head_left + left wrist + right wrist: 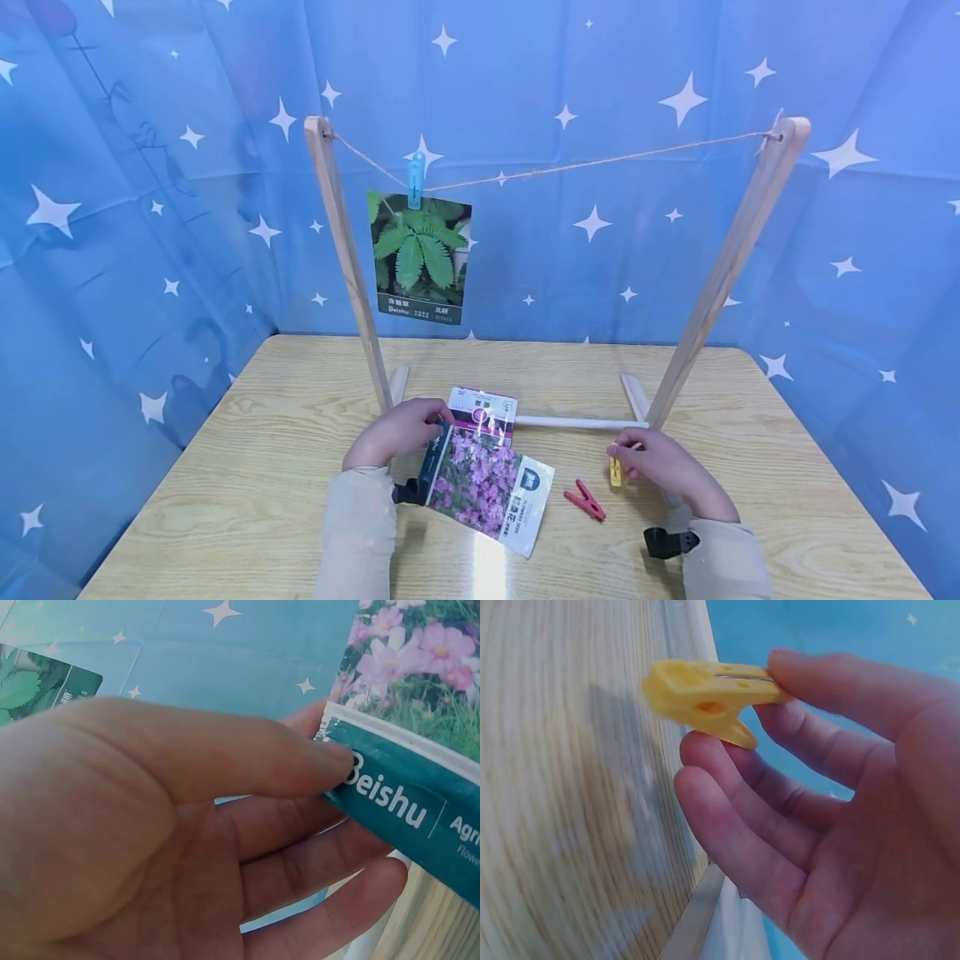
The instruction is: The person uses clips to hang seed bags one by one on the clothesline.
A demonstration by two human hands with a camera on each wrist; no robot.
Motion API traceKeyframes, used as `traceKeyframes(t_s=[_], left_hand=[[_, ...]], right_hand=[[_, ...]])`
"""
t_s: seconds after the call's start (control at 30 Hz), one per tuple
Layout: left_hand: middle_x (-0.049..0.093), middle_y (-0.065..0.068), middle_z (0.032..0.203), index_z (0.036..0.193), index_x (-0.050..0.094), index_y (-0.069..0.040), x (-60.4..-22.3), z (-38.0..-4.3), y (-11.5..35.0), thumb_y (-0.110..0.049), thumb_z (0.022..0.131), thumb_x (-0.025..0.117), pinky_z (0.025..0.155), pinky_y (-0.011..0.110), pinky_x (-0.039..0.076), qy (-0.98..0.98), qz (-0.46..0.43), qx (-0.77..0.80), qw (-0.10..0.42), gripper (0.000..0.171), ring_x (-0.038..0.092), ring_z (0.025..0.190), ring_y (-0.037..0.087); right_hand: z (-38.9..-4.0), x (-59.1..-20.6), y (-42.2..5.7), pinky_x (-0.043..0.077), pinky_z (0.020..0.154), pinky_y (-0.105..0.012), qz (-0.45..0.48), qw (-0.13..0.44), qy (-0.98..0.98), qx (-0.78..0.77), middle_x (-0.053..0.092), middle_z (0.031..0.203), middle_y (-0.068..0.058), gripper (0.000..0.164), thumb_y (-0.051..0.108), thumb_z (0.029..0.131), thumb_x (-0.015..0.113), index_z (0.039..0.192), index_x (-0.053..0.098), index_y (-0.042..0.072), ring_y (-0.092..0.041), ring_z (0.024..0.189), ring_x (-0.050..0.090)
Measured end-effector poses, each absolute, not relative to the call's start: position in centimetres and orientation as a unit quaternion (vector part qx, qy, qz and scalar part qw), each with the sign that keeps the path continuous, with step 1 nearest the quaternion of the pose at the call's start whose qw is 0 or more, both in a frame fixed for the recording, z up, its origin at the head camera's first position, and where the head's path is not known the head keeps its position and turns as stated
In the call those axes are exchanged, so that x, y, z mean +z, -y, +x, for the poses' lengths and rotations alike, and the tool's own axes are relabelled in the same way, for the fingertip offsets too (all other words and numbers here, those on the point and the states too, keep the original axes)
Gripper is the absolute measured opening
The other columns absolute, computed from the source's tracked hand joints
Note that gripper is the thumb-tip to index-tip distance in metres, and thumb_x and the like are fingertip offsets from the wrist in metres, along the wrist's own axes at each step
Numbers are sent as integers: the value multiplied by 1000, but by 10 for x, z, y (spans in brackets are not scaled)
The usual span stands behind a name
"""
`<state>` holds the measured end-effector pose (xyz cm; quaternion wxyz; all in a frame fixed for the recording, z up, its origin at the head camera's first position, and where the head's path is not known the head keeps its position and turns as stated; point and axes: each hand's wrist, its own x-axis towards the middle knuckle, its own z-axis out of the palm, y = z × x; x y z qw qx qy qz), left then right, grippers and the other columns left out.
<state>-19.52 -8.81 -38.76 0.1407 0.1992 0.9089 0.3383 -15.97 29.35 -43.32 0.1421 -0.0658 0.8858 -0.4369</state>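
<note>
My left hand (397, 432) pinches the teal "Beishu" edge of a flower seed packet (480, 487) between thumb and fingers; pink blossoms show on the packet (420, 656) in the left wrist view. Between the thumb and fingers of my right hand (663, 467) is a yellow clothespin (712, 697), held just over the table. A red clothespin (586, 502) lies on the tabletop, between the flower packet and the right hand. Partly covered by the flower packet is a second, white and purple packet (483, 408).
A wooden frame (720, 275) with two tilted posts stands on the table (262, 467). Strung between its tops is a sagging twine (600, 164), where a blue clothespin (416, 182) holds a green-leaf packet (420, 262). A white crossbar (577, 422) runs low between the posts.
</note>
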Motion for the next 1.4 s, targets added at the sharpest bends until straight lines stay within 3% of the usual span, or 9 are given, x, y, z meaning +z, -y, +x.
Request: traceKeyframes(t_s=[0.33, 0.7, 1.0, 1.23, 1.4], left_hand=[[60, -1, 100, 96, 62, -19, -388, -196, 91, -8, 88, 52, 74, 36, 45, -913, 185, 345, 114, 16, 52, 84, 15], [59, -4, 96, 96, 60, -19, -389, -197, 90, -13, 88, 55, 73, 34, 45, -910, 184, 351, 120, 11, 53, 86, 14], [58, -5, 89, 93, 59, -18, -389, -197, 88, -17, 84, 61, 68, 32, 44, -908, 178, 357, 129, 9, 53, 80, 14], [58, -5, 88, 92, 58, -17, -388, -196, 88, -16, 84, 61, 65, 31, 44, -906, 180, 360, 133, 9, 53, 77, 14], [58, -5, 87, 93, 59, -18, -387, -195, 89, -16, 85, 61, 64, 30, 45, -905, 188, 357, 131, 9, 53, 76, 14]], right_hand=[[-160, -432, -294, 39, 45, -28, -73, 118, -902, -409, 52, 64, -11, 32, 36, 89, 53, 77, 57, 7, -11, 46, 38], [-159, -429, -295, 44, 52, -31, -48, 89, -898, -428, 56, 73, -11, 26, 33, 87, 57, 91, 63, 8, -23, 62, 52], [-159, -430, -295, 46, 59, -35, -58, 85, -888, -448, 57, 79, -12, 24, 30, 89, 54, 91, 62, 8, -25, 69, 54], [-158, -426, -295, 44, 59, -32, -54, 77, -895, -435, 59, 84, -11, 34, 41, 87, 53, 94, 62, 9, -24, 73, 55], [-157, -425, -297, 45, 60, -34, -56, 64, -896, -436, 59, 86, -11, 29, 36, 89, 53, 95, 62, 9, -25, 73, 56]])
